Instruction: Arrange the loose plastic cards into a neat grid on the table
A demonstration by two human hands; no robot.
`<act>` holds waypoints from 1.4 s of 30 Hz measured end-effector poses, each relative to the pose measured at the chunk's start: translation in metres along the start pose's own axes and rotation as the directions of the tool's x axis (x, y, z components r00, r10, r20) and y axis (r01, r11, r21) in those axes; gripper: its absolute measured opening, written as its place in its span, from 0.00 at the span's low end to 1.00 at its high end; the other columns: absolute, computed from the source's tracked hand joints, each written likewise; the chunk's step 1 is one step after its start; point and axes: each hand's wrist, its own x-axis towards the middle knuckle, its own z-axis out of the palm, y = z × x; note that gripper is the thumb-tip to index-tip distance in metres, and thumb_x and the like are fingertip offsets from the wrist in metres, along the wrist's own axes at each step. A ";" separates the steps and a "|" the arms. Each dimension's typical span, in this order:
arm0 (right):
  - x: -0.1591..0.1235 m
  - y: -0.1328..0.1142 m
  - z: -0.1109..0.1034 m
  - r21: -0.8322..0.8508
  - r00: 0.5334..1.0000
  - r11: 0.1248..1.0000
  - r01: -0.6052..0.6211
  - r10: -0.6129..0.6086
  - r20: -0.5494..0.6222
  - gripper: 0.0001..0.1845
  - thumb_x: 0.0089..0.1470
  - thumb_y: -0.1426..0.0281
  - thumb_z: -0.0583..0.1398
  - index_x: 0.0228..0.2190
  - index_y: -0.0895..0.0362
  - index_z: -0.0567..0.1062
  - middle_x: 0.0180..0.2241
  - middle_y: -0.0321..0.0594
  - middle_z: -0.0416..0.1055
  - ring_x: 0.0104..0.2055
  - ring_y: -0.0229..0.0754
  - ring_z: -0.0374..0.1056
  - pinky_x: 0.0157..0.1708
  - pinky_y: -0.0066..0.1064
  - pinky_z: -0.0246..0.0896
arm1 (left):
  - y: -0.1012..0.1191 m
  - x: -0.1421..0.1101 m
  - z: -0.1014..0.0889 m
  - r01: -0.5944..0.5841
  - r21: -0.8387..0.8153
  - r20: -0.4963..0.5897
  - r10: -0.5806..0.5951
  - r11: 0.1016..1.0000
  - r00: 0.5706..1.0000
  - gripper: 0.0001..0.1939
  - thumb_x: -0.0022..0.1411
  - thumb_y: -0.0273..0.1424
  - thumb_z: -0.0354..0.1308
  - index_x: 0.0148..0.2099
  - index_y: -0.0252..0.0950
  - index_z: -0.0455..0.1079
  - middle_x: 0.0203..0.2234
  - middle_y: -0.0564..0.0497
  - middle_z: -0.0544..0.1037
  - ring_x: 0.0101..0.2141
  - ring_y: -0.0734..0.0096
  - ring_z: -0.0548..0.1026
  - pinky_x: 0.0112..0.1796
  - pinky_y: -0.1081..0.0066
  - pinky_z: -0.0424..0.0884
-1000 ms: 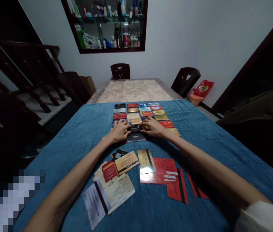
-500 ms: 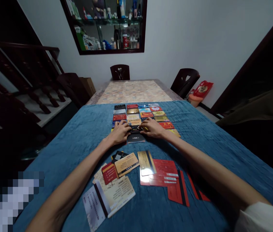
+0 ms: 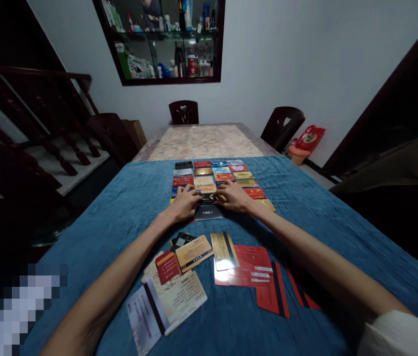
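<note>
A black card (image 3: 207,199) with light markings lies in the near part of a grid of cards, between my two hands. My left hand (image 3: 186,201) is closed at its left end, fingers bent down over neighbouring cards. At its right end sits my right hand (image 3: 232,197), also closed, thumb and forefinger at the card's edge. Just nearer to me lies a dark grey card (image 3: 209,212) with light lettering. Beyond the hands, rows of colourful cards continue, among them a red card with a white heart (image 3: 238,168). My fingers hide some cards.
A blue cloth (image 3: 127,198) covers the near table. Loose cards overlap closer to me: a white card with a black stripe (image 3: 144,316), a gold card (image 3: 224,251) and several red cards (image 3: 273,291). Dark chairs (image 3: 283,127) stand around the table.
My hands hold almost the same place, with only slight finger movement around the black card. The view has shifted very slightly; the loose cards stay where they were.
</note>
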 end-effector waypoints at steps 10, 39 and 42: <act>0.000 -0.001 0.000 -0.037 1.000 0.999 0.009 -0.008 0.005 0.13 0.60 0.66 0.59 0.43 0.53 0.81 0.46 0.46 0.77 0.48 0.53 0.63 0.41 0.39 0.57 | 0.001 0.001 0.002 0.013 0.009 -0.008 -0.013 1.000 1.000 0.11 0.63 0.25 0.54 0.43 0.38 0.77 0.43 0.42 0.78 0.52 0.51 0.64 0.47 0.50 0.60; -0.068 0.008 -0.012 0.025 0.972 0.997 0.071 -0.063 -0.227 0.11 0.61 0.66 0.59 0.39 0.55 0.81 0.38 0.46 0.78 0.45 0.50 0.62 0.43 0.40 0.53 | 0.038 -0.015 -0.025 -0.034 0.000 0.047 0.034 0.999 0.998 0.11 0.65 0.26 0.52 0.44 0.36 0.75 0.43 0.42 0.77 0.54 0.50 0.62 0.48 0.50 0.58; -0.084 0.002 -0.011 0.037 0.961 0.995 0.088 -0.075 -0.265 0.11 0.61 0.68 0.58 0.39 0.55 0.81 0.37 0.46 0.77 0.43 0.49 0.61 0.42 0.40 0.54 | 0.049 -0.022 -0.026 -0.055 0.003 0.052 0.055 0.998 0.997 0.11 0.65 0.25 0.53 0.45 0.36 0.75 0.44 0.42 0.77 0.55 0.49 0.62 0.48 0.50 0.58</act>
